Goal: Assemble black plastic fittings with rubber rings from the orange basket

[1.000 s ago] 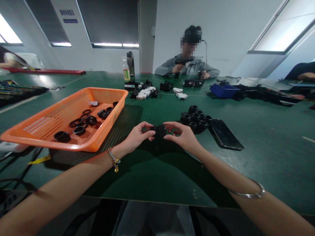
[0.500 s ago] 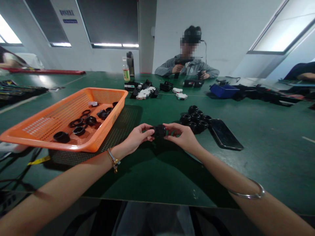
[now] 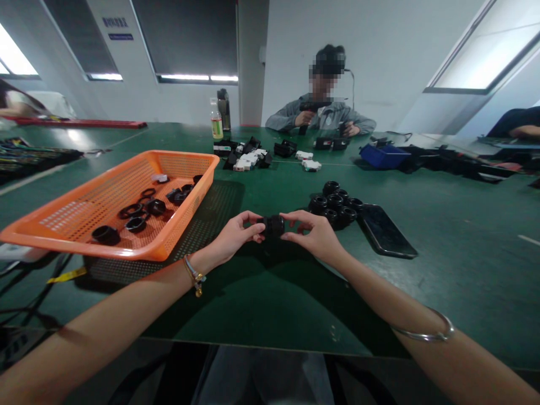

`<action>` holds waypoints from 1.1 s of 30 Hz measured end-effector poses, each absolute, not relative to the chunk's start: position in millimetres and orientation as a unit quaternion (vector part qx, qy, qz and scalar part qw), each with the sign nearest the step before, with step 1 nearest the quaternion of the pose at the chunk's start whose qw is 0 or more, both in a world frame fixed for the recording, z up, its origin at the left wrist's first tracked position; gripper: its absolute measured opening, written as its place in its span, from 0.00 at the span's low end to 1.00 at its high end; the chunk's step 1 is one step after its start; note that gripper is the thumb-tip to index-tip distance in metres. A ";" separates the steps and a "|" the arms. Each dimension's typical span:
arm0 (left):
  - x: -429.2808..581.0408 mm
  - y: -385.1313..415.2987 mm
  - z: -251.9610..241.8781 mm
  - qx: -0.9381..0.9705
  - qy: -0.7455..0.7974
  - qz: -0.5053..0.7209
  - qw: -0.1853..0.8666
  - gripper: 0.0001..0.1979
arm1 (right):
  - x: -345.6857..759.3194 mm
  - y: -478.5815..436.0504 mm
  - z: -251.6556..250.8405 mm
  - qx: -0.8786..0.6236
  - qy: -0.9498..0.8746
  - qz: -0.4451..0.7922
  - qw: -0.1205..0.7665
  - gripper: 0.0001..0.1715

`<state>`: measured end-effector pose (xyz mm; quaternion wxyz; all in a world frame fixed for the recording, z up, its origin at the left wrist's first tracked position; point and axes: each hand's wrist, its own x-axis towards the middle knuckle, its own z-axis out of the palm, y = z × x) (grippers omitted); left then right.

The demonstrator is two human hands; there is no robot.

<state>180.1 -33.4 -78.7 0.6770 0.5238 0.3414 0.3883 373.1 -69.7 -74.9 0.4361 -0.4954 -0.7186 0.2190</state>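
A black plastic cable gland (image 3: pixel 275 225) is held sideways just above the green table, between my two hands. My left hand (image 3: pixel 240 236) pinches its left end with thumb and fingers. At the right end, the thumb and forefinger of my right hand (image 3: pixel 311 232) close around the rim. Beyond my right hand lies a small pile of similar black glands (image 3: pixel 335 201). To the left, an orange basket (image 3: pixel 169 239) holds loose black rings (image 3: pixel 130 211) and nuts (image 3: pixel 105 235). The part of the gland under my fingers is hidden.
A black phone (image 3: pixel 387 229) lies right of the pile. Farther back are black and white parts (image 3: pixel 248 159), a bottle (image 3: pixel 216 121) and a blue bin (image 3: pixel 383 156). Across the table (image 3: pixel 270 304) a person (image 3: pixel 323 115) holds a dark tool. Cables run beside the basket.
The gland has turned slightly between my fingers. Both hands stay in nearly the same place, and the basket and pile look the same.
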 end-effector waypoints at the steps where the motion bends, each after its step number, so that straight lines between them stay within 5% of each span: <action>1: 180.0 -33.1 -79.1 0.526 0.340 0.389 0.675 0.17 | 373.3 -69.6 -74.7 -0.496 -0.719 0.220 0.434 0.20; 12: 181.0 -33.4 -78.1 0.516 0.342 0.392 0.680 0.16 | 370.1 -71.7 -72.9 -0.501 -0.703 0.246 0.440 0.27; 18: 181.6 -34.5 -77.0 0.506 0.345 0.389 0.688 0.16 | 370.1 -71.9 -73.5 -0.496 -0.719 0.218 0.436 0.21; 33: 181.4 -34.8 -75.8 0.505 0.350 0.386 0.688 0.15 | 371.5 -72.5 -71.8 -0.496 -0.729 0.233 0.409 0.25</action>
